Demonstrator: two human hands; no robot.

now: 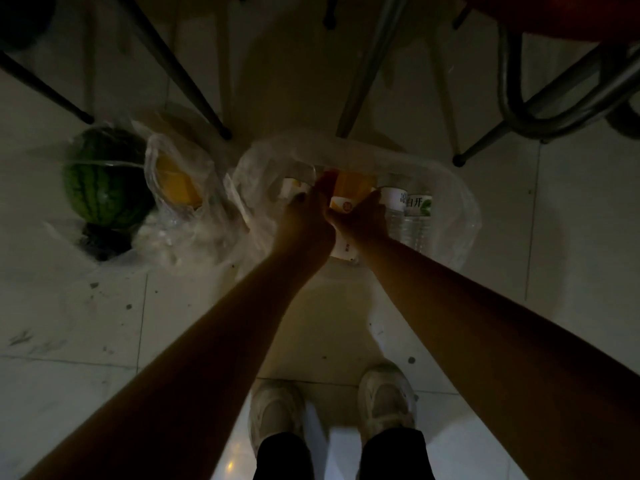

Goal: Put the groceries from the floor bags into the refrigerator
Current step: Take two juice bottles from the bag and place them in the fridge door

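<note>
Dim tiled floor [104,341] is stretching under us as we are reaching both hands into the clear bag [460,216]; left hand [308,216] and right hand [363,216] are curling around a white-and-orange carton [346,206]. Thin plastic could be snagging it, toppling the water bottles [412,220] beside.

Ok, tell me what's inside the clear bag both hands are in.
Visible in the clear bag: water bottles, an orange-and-white carton. The hands cover whatever lies beneath.

A home dining spot (dim): tiled floor [104,341], chair legs [180,71].
</note>
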